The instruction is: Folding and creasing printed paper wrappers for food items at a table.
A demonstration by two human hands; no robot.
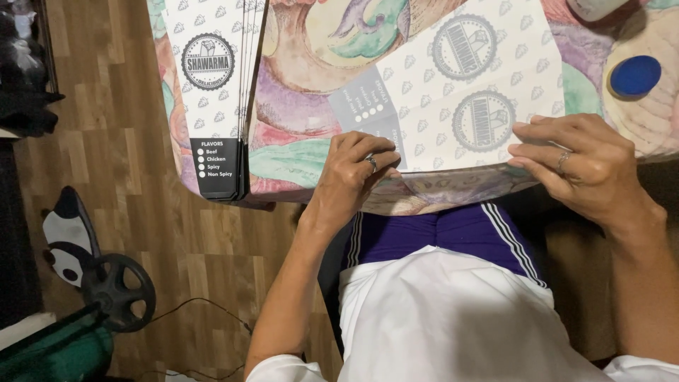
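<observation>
While the flat printed carton sheet (453,92) lies at the near edge of the patterned desk (304,106), both hands pinch its near edge: left hand (353,173), right hand (580,163). A stack of sheets (216,92) lies left.

near edge: the left hand (357,170) and right hand (576,166) press on the flat printed sheet (460,92), which covers the table's near middle
left side: a stack of flat printed sheets (216,85) fills the tabletop's left end
between stack and sheet: a bare strip of the patterned table (297,99) lies open
far right: a blue round lid (635,76) stands beside the sheet's right edge
below the table: the person's lap fills the gap
</observation>
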